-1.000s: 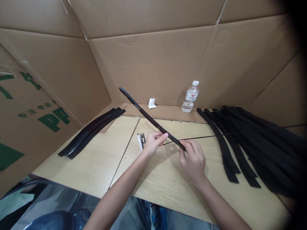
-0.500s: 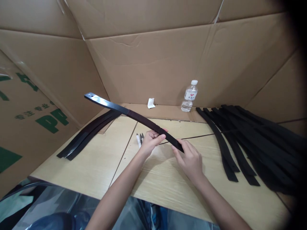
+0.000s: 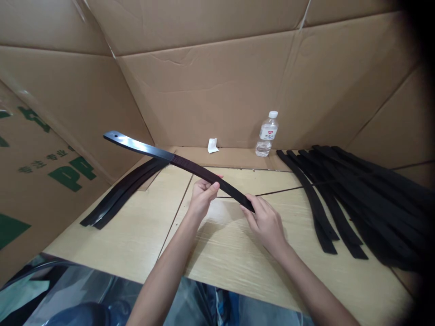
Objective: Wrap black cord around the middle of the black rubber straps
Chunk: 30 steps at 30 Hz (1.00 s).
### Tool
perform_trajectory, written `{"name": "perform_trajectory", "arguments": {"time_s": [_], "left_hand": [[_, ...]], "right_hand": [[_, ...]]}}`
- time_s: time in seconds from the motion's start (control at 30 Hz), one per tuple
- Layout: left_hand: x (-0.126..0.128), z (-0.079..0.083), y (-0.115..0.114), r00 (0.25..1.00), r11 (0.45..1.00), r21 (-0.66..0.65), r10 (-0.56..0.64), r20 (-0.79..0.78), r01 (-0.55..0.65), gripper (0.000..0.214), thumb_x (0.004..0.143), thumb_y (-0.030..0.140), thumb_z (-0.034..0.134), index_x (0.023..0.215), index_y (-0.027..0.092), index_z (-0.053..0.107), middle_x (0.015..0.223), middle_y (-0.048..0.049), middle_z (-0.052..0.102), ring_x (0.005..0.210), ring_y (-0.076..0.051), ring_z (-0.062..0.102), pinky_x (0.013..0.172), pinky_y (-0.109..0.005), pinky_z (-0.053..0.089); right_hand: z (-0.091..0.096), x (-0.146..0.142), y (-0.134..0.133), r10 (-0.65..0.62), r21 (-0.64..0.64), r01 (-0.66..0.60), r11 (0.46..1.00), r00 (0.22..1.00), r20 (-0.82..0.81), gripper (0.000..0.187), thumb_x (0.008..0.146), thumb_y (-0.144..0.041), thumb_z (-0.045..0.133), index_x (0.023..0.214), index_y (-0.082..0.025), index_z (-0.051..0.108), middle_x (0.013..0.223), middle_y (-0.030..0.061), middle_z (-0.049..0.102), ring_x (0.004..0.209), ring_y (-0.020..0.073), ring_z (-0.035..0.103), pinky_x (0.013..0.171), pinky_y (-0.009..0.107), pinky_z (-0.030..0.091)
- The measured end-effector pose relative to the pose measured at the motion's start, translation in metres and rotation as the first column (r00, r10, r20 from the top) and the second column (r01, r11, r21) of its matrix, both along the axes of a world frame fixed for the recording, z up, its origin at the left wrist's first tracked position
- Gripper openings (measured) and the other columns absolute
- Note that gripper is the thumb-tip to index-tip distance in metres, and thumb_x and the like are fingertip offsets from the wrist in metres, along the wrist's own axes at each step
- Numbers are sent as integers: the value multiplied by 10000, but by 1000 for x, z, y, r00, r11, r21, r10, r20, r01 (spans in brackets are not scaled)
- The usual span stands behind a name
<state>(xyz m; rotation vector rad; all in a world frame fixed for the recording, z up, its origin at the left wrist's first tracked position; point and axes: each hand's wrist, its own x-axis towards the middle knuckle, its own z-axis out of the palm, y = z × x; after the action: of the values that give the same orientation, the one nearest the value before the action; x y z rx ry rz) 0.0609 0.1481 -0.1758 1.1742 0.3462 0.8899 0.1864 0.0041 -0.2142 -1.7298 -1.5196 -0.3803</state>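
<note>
Both hands hold one long black strip (image 3: 159, 155) above the wooden table (image 3: 136, 235). My left hand (image 3: 202, 197) pinches it near the middle, fingers closed round it. My right hand (image 3: 265, 222) grips its near end with thumb and fingers. The strip slants up to the left; its far end is glossy with a small hole. The part by my hands looks matt and ribbed.
A small pile of black strips (image 3: 125, 190) lies at the left by the cardboard wall (image 3: 68, 113). A large heap of black strips (image 3: 360, 199) covers the right side. A water bottle (image 3: 267, 134) and a white paper scrap (image 3: 213, 145) stand at the back.
The strip has swung leftward and flattened, its far end moving from centre to the left. My left hand slid slightly left along it. The scissors and pen by my left hand are now hidden.
</note>
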Motion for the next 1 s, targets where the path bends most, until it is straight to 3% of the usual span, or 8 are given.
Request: {"name": "perform_trajectory", "arguments": {"time_s": [0.13,0.3,0.47,0.57,0.63,0.77,0.87,1.0], "left_hand": [[1,-2,1,1000,1000,10,-7,4,7,469,666,424,769,981,96,653,501,76,177,423,-11,157,447,-200,66],[3,-5,-1,999,998,55,-22,-43,25,483,714,432,730,1044,90,640,496,77,189,427,-15,170,452,-194,93],[3,-9,1,977,988,135,-42,-207,71,568,780,498,643,1179,94,611,450,42,379,437,-34,240,477,-198,126],[4,-13,4,951,990,138,22,-308,22,473,740,535,659,903,91,669,429,19,411,422,-42,270,467,-205,140],[5,-15,4,945,987,161,67,-320,-16,437,727,521,673,659,96,592,412,9,399,411,-41,270,460,-212,142],[7,-15,2,941,970,235,132,-311,-58,509,736,487,672,490,112,431,408,9,364,431,-41,290,483,-210,201],[8,-16,1,923,961,261,178,-341,-89,549,721,537,659,477,119,399,398,22,322,426,-39,271,490,-208,213],[12,-18,2,896,967,239,180,-405,-86,547,653,617,668,700,75,607,422,35,347,430,-46,275,480,-200,205]], "right_hand": [[2,0,-2,10,6,-9,1000,999,-47,246,984,-358,441,1102,-158,524,924,52,603,851,193,572,708,288,408],[6,3,-6,82,-46,-99,994,956,-282,221,961,-361,462,1076,-188,537,957,35,609,865,180,581,740,280,415],[5,2,-4,96,-77,-144,987,891,-443,182,905,-341,534,1015,-196,529,955,20,619,848,176,591,726,270,418],[4,2,-3,101,-106,-182,978,847,-522,160,891,-331,538,965,-194,500,855,0,605,747,162,580,673,263,403],[3,3,-2,108,-123,-210,970,825,-554,148,888,-324,529,921,-189,478,772,-14,568,676,150,549,634,256,381],[3,1,0,140,-147,-262,954,820,-555,155,862,-280,525,820,-182,413,696,-25,480,619,134,478,581,239,332],[1,-1,3,161,-160,-297,942,812,-561,127,873,-241,471,821,-184,370,717,-23,458,639,131,462,589,232,320],[-7,-2,9,103,-139,-220,965,812,-574,75,869,-212,432,870,-188,361,732,-26,454,647,136,449,608,238,316]]}}
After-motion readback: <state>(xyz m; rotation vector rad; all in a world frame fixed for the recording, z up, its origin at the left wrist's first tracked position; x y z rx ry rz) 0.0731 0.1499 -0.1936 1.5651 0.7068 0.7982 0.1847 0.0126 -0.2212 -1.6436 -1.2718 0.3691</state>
